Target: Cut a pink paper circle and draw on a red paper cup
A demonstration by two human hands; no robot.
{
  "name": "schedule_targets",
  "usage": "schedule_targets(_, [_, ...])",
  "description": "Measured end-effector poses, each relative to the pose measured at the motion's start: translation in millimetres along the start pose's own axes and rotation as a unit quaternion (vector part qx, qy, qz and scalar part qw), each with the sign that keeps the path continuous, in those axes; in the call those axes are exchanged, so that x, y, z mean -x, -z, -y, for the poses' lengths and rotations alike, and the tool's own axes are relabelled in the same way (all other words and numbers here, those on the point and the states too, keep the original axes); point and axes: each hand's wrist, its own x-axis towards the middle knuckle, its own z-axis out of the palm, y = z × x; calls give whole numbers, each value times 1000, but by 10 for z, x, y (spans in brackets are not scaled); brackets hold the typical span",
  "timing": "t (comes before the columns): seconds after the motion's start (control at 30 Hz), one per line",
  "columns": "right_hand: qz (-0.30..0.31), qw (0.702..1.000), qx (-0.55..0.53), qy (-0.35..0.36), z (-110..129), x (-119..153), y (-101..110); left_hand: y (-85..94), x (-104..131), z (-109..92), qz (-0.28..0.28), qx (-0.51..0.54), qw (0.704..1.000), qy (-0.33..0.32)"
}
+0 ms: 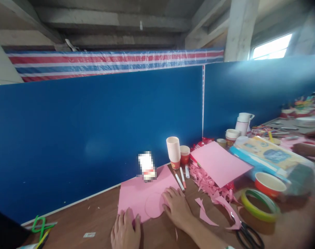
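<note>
Pink paper sheets point(133, 193) lie on the brown table, with a cut pink paper circle point(154, 205) on top near their lower edge. My left hand point(125, 230) rests with its fingers spread over the lower left edge of the sheets, palm down. My right hand point(177, 207) lies flat, its fingers over the right side of the sheets and its thumb side beside the circle's right edge. Neither hand grips anything. A blurred-out white object point(147, 166) stands at the back edge of the sheets.
Behind the table is a blue partition point(95, 131). Right of the sheets are stacked paper cups point(173, 150), markers point(178, 181), pink scraps point(204, 180), black-handled scissors point(249, 235) and yellow-green tape point(259, 214). Green scissors point(40, 226) lie far left. Another person's arm point(306, 150) shows far right.
</note>
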Motion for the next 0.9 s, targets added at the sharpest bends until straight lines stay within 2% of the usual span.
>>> schedule_targets(0.2, [8,999,43,4,75,-16,101,73,5,-14,-20,34,999,-7])
schedule_targets(0.4, [19,999,49,4,116,-2,151,71,-38,5,-15,77,997,5])
schedule_targets(0.5, [32,998,50,7,117,0,252,61,-58,10,-9,102,995,10])
schedule_targets(0.63, [34,998,59,-18,-42,-158,595,37,-73,14,-19,124,992,12])
schedule_targets(0.8, [14,986,91,-140,-488,-655,1164,14,-81,13,-39,135,990,13])
schedule_targets(0.9, [8,973,105,-206,-714,-922,1341,-6,-89,20,-44,133,990,13])
